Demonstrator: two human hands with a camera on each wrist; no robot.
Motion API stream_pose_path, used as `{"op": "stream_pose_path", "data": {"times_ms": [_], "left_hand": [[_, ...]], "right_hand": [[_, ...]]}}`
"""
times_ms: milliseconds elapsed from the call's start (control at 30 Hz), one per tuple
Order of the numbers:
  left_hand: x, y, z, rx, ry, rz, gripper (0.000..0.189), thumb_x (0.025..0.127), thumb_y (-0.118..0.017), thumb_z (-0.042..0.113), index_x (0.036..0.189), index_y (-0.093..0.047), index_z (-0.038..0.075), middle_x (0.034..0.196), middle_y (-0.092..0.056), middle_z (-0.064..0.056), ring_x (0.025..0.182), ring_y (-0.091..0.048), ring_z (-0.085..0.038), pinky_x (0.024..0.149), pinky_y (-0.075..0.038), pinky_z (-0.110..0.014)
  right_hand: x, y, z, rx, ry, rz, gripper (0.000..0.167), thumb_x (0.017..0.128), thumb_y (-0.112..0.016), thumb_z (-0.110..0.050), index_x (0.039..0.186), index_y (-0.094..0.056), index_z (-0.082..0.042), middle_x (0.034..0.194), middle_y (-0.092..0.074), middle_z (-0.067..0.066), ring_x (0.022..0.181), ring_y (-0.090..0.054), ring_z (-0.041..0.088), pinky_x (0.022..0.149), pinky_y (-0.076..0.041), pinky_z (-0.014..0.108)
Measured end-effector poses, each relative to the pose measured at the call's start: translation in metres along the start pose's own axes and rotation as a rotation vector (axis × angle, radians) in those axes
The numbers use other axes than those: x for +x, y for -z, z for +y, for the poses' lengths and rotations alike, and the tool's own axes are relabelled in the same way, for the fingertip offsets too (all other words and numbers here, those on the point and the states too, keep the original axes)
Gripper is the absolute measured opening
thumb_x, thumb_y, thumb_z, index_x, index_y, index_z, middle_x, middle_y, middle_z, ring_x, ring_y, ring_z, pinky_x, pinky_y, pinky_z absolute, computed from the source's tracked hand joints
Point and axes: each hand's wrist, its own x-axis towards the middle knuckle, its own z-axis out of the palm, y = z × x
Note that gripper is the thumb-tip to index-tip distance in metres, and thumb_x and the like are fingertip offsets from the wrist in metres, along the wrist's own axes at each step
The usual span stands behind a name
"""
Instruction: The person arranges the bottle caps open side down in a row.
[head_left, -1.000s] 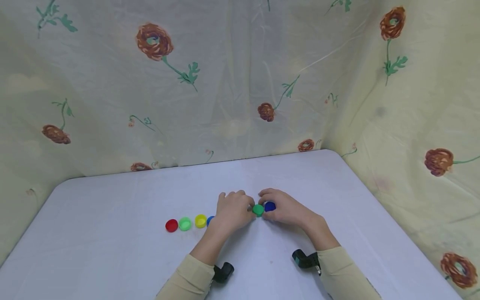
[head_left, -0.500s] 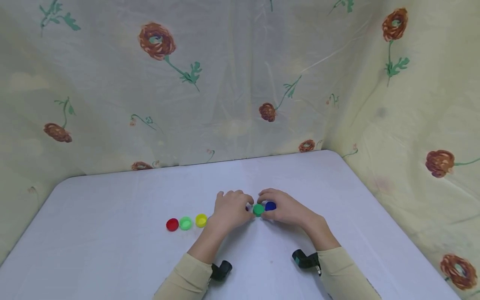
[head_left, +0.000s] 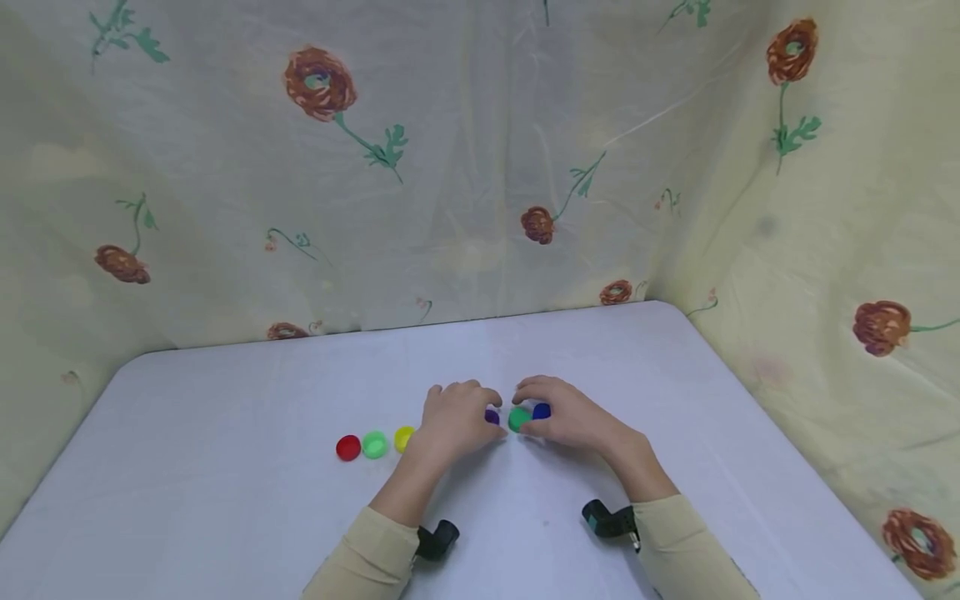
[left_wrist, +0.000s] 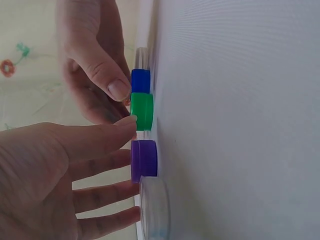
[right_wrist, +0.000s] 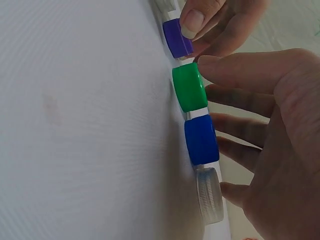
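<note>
A row of small round plastic caps lies on the table. My left hand [head_left: 461, 418] hovers over a purple cap [left_wrist: 143, 161], fingers loosely extended behind it; a clear cap [left_wrist: 155, 207] sits beside. My right hand [head_left: 570, 414] arches around a green cap [head_left: 518, 418] and a dark blue cap [head_left: 542, 411]. Its thumb tip comes up to the green cap's edge in the right wrist view; whether it touches cannot be told. A ribbed clear cap [right_wrist: 209, 195] lies past the blue one, near the little finger. Neither hand grips a cap.
Red [head_left: 348, 447], light green [head_left: 375, 444] and yellow caps [head_left: 403, 438] continue the row to the left, the yellow one partly behind my left wrist. White cloth covers the table [head_left: 225, 467]. A flowered curtain [head_left: 450, 167] hangs behind and at the right.
My left hand has shifted slightly left, away from the green cap, and more of the purple cap shows. A blue cap near the yellow one is now hidden. The right hand stays nearly still.
</note>
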Motion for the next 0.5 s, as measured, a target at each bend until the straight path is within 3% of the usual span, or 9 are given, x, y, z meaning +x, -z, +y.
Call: {"op": "stream_pose_path", "data": {"times_ms": [500], "left_hand": [[-0.007,0.003,-0.014,0.049,0.008,0.020,0.041,0.083,-0.076,0.043,0.119,-0.072,0.022,0.116,-0.071,-0.003,0.110,-0.065,-0.027,0.096,-0.046,-0.053]], "right_hand": [[0.006,-0.005,-0.015,0.022,0.057,0.026,0.033,0.086,-0.071,-0.018,0.119,-0.069,-0.011,0.137,-0.060,0.010,0.137,-0.048,0.034,0.115,-0.035,0.053]]}}
